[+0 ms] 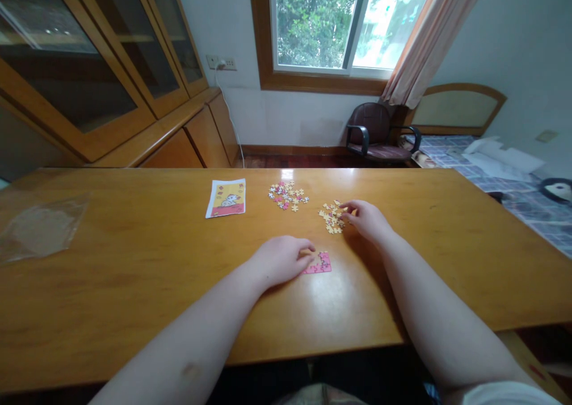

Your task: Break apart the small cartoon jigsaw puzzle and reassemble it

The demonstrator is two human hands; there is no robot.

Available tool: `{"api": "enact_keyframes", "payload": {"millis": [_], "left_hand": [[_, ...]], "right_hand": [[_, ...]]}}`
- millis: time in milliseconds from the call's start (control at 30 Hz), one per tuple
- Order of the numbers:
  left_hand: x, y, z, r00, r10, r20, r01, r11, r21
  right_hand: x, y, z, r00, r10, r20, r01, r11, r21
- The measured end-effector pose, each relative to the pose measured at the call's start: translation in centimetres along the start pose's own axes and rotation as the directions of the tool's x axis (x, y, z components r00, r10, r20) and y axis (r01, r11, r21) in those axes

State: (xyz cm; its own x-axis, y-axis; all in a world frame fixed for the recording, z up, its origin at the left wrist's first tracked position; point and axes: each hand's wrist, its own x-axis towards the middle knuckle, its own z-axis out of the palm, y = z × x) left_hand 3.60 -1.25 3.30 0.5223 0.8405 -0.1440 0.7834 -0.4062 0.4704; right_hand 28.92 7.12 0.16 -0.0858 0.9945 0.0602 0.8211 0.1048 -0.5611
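Observation:
A partly joined puzzle point(322, 266) with a pink edge lies flat on the wooden table point(170, 286). My left hand point(286, 259) rests over its left side, thumb and fingers curved and apart, covering part of it. At the right edge of a small pile of mostly yellow puzzle pieces point(331, 221), my right hand point(363, 217) reaches in with its fingers apart. Its fingertips are close to the pieces; whether they touch one I cannot tell. Farther back is a second pile of mixed pink, white and yellow pieces point(286, 195).
A picture card point(227, 198) with a white animal on yellow and pink lies left of the piles. Toward the far left is a clear plastic bag point(42, 226). Beyond the table stand a glass-door cabinet point(147, 119), an office chair point(375, 132) and a bed point(504, 178).

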Motion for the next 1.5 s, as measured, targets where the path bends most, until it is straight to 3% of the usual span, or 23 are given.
{"api": "enact_keyframes", "payload": {"millis": [100, 200, 300, 567, 767, 1233, 1333, 1500], "left_hand": [[-0.6, 1.1, 0.5, 0.994, 0.081, 0.076, -0.085, 0.995, 0.054], [-0.9, 1.6, 0.7, 0.989, 0.099, 0.114, -0.114, 0.986, 0.126], [-0.8, 1.7, 0.8, 0.987, 0.090, 0.135, -0.112, 0.980, 0.166], [-0.5, 1.5, 1.3, 0.988, 0.068, 0.137, -0.086, 0.987, 0.134], [-0.6, 1.8, 1.0, 0.991, 0.044, 0.126, -0.055, 0.995, 0.084], [-0.4, 1.8, 1.1, 0.991, 0.106, 0.087, -0.116, 0.985, 0.130], [-0.2, 1.2, 0.6, 0.998, 0.055, 0.040, -0.060, 0.990, 0.130], [0.0, -0.4, -0.7, 0.991, -0.130, -0.008, 0.130, 0.980, 0.153]], "right_hand": [[-0.8, -0.9, 0.6, 0.982, -0.056, 0.181, 0.014, 0.975, 0.222], [-1.6, -1.7, 1.3, 0.920, -0.124, 0.373, -0.047, 0.907, 0.418], [-2.1, -2.1, 1.8, 0.860, -0.173, 0.480, -0.084, 0.880, 0.467], [-2.5, -2.9, 1.9, 0.832, -0.149, 0.534, -0.095, 0.911, 0.402], [-2.6, -3.4, 2.0, 0.853, -0.132, 0.504, -0.043, 0.946, 0.321], [-2.8, -3.1, 2.7, 0.873, -0.205, 0.443, 0.117, 0.969, 0.217], [-2.8, -3.3, 2.1, 0.874, -0.194, 0.444, 0.114, 0.973, 0.200], [-2.9, -3.4, 1.7, 0.864, -0.180, 0.470, 0.107, 0.978, 0.176]]}}
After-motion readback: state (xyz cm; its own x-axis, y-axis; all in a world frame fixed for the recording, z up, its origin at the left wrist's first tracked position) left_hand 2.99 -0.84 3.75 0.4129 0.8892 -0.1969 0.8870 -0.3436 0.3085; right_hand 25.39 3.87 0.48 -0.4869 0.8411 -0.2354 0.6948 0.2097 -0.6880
